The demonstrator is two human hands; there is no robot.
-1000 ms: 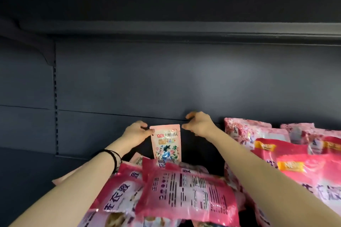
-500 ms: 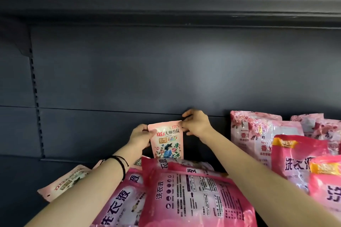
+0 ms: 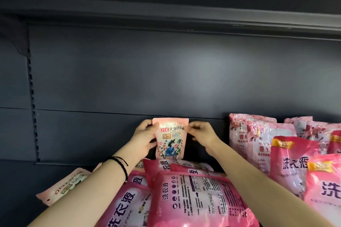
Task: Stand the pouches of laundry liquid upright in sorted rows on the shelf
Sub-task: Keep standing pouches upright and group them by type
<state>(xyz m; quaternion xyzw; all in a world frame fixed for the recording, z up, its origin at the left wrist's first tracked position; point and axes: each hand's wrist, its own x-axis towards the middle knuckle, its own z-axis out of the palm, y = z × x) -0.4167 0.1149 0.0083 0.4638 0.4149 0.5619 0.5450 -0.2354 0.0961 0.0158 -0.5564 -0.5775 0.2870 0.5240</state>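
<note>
Near: a heap of flat pink pouches is crossed by both forearms. A pale pouch is laid flat at left; upright pouches are ranged at right. Behind the heap, the floral pouch is held upright, pinched between left grip and right grip, near the shelf back panel.

The laundry liquid pouches are glossy, crinkled plastic film. The shelf back panel looks like smooth, matt dark metal.

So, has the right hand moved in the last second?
Yes, downward. The right hand overlapped the back panel's seam before; now it sits just below it, holding the right edge of the small pouch.
</note>
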